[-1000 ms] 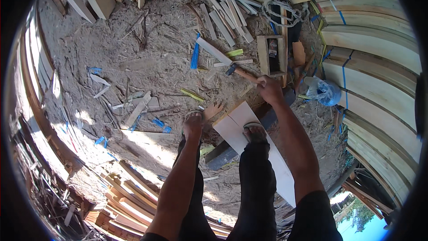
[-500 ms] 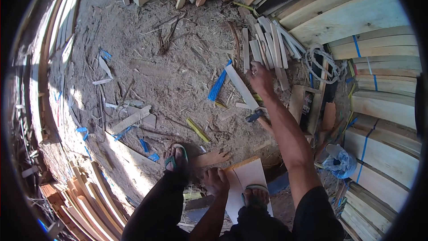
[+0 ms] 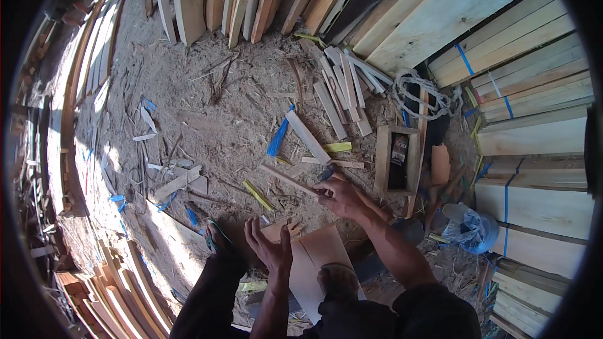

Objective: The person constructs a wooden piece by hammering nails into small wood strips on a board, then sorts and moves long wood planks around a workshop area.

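A thin wooden strip point(image 3: 286, 179) is pinched by one end in my right hand point(image 3: 344, 199), and its other end points away to the left. Close by that hand lies a hammer point(image 3: 327, 172), its handle partly covered by my hand and forearm. My left hand point(image 3: 270, 246) is raised with fingers spread, holding nothing, beside a flat pale board point(image 3: 323, 245). My right foot rests on this board. Past the right hand, another strip point(image 3: 308, 137) lies on the ground, and several short strips point(image 3: 344, 85) are heaped farther off.
A wooden box point(image 3: 382, 166) with a small dark packet sits to the right, near coiled rope point(image 3: 418, 91) and a clear plastic bag point(image 3: 474, 229). Stacked planks point(image 3: 534, 210) line the right side; more boards point(image 3: 188, 3) stand at the back. A blue strap bundle point(image 3: 278, 137) lies mid-ground.
My right hand has come back from the heap of short strips toward me and now holds a strip. My left hand has lifted and opened. The whole view has shifted.
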`<state>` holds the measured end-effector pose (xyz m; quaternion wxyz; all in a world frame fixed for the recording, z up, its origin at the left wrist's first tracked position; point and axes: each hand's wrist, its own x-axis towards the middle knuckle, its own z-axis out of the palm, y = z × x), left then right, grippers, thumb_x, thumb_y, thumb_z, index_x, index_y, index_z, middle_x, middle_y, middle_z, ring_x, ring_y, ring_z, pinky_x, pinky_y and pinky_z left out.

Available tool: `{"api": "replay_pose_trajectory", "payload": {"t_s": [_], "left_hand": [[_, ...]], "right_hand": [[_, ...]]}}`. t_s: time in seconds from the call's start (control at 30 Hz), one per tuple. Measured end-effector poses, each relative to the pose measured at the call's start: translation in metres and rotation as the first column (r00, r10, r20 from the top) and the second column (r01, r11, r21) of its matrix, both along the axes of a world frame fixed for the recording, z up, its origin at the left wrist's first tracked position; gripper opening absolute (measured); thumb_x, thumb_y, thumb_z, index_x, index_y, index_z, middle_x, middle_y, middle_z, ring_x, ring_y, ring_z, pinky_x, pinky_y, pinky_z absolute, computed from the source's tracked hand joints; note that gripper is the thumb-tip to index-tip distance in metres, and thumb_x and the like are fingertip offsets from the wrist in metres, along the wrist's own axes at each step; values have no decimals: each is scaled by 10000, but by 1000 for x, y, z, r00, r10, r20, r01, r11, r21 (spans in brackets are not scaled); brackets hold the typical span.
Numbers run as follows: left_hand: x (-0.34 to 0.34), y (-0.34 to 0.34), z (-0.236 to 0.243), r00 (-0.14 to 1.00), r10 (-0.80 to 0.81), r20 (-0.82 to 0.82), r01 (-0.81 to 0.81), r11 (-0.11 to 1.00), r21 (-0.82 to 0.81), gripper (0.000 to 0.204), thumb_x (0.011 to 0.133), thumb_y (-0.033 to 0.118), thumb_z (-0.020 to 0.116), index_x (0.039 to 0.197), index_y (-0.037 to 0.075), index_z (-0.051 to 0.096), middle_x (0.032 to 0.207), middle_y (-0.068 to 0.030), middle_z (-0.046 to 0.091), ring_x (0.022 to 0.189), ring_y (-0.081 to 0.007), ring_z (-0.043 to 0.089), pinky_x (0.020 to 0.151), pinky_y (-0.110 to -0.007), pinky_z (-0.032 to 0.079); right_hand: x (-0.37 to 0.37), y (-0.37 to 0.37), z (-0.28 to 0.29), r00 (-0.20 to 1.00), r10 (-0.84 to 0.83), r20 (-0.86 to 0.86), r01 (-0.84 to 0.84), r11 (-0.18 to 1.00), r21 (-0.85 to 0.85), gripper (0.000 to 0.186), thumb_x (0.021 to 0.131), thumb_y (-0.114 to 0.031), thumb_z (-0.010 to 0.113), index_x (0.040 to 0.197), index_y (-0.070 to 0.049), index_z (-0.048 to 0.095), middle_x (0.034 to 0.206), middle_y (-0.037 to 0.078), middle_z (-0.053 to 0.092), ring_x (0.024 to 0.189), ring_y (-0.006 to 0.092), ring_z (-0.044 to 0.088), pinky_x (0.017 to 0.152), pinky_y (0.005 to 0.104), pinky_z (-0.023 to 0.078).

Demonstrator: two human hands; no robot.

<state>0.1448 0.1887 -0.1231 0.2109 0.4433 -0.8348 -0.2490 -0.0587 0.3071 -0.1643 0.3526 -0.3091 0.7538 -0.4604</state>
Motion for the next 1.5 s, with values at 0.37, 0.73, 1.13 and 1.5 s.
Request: {"api": "replay_pose_trajectory", "payload": {"t_s": [0.37,0.73,1.13,1.5], "left_hand": [[-38,-12,4,836,-531,137,247,587,771,308,971,290,580,1094,23,672,789,-100,672,727,-129,622,679,-304,495],[-35,-92,-22,841,-536,74,165,385,908,355,924,252,646,1149,-23,656,871,-70,682,708,-114,644,603,-282,527],[-57,-62,-86,409,-900,-150,382,20,924,364,815,288,687,1066,26,714,994,-161,724,938,-298,687,842,-382,510],[-50,-59,-85,461,-865,-199,360,-23,933,385,762,276,712,1039,8,712,976,-166,720,919,-301,691,827,-383,525]], "right_hand": [[-55,134,-1,761,-617,-201,638,768,57,268,911,-251,650,1044,-21,682,893,149,717,790,255,700,693,379,539],[-98,147,-36,892,225,-391,182,613,769,148,758,-19,598,893,15,648,860,256,674,881,427,665,772,513,533],[-91,157,-41,851,273,-449,169,667,726,199,796,-30,615,985,31,602,855,282,648,880,462,635,748,517,497],[-102,183,-48,939,-17,-342,242,741,627,114,835,-1,619,947,18,604,885,199,694,830,340,704,738,400,525]]}}
